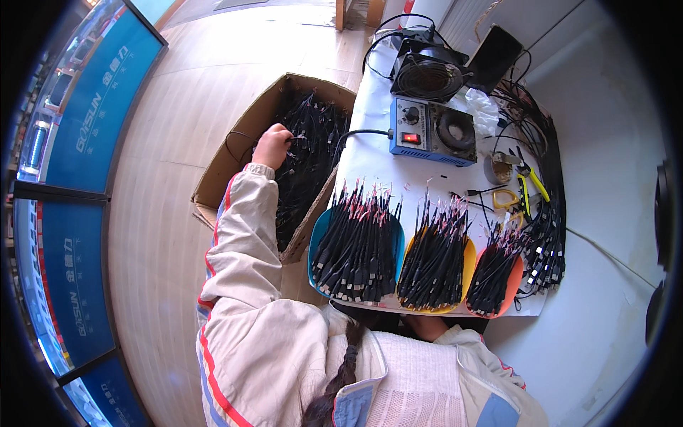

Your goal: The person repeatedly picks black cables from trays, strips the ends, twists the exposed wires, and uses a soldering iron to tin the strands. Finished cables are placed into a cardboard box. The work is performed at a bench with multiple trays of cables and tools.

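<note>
My left hand (272, 147) reaches into a cardboard box (231, 169) on the floor, left of the table. Its fingers are closed in a pinch on the end of a thin black cable (295, 138). Many more black cables (302, 178) with stripped wire ends fill the box. Only part of my right hand (425, 327) shows, low by the table's front edge; its fingers are hidden. Close to it are bundles of black USB cables, metal plugs toward me, in a teal tray (315, 272), a yellow tray (469, 260) and an orange tray (514, 285).
On the white table (370, 160) stand a blue soldering pot (432, 133) with a lit red switch and a black fan (428, 75). Yellow-handled pliers (532, 186), scissors (505, 199) and a long cable bundle (548, 242) lie right. Blue display cases (96, 121) line the left side.
</note>
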The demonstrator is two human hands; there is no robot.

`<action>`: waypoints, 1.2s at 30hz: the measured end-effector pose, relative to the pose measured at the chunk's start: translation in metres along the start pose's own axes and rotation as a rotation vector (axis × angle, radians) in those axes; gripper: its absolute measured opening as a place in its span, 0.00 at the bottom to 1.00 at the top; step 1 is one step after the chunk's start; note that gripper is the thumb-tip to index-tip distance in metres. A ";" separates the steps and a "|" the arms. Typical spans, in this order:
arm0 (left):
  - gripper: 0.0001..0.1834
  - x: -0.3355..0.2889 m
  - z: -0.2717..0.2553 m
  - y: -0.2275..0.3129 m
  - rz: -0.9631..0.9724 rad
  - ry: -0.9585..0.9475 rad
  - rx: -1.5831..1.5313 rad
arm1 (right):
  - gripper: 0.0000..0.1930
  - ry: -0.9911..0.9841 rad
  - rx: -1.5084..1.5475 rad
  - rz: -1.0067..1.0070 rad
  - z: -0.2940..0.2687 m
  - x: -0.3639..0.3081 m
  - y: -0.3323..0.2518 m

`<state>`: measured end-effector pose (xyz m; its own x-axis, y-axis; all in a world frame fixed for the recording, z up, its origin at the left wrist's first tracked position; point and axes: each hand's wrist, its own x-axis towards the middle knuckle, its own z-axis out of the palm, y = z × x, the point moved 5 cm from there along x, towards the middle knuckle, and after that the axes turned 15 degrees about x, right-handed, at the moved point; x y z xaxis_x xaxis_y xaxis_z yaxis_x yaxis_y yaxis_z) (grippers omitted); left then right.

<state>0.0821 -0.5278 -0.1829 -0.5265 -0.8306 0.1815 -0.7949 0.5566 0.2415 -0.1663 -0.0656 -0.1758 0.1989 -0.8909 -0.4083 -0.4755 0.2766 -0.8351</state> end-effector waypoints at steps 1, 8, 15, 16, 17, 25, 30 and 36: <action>0.09 0.001 0.000 -0.008 -0.056 0.063 -0.136 | 0.16 0.045 -0.072 -0.087 -0.001 0.000 -0.005; 0.18 -0.009 -0.002 -0.007 0.171 -0.022 0.260 | 0.14 0.075 -0.103 -0.084 0.001 0.003 -0.003; 0.13 -0.026 0.042 -0.020 0.039 -0.059 0.289 | 0.19 -0.050 0.121 0.128 0.006 0.002 0.012; 0.12 -0.027 0.040 -0.023 0.002 0.000 0.240 | 0.19 -0.029 0.115 0.081 0.005 0.002 0.010; 0.11 -0.028 0.036 -0.025 -0.033 0.059 0.190 | 0.20 -0.008 0.121 0.048 0.005 0.002 0.009; 0.05 -0.017 -0.060 -0.009 -0.047 0.480 -0.413 | 0.21 -0.025 0.036 0.061 0.005 0.001 0.011; 0.16 -0.047 -0.174 0.003 -0.197 0.691 -0.916 | 0.18 -0.029 0.055 0.075 0.004 0.003 0.008; 0.14 -0.114 -0.299 0.055 -0.028 0.794 -0.997 | 0.18 -0.017 0.073 0.018 0.001 0.004 0.001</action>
<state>0.1881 -0.3974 0.0949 0.0858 -0.7958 0.5994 -0.0506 0.5974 0.8003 -0.1657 -0.0685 -0.1786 0.2052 -0.8795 -0.4294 -0.4155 0.3189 -0.8518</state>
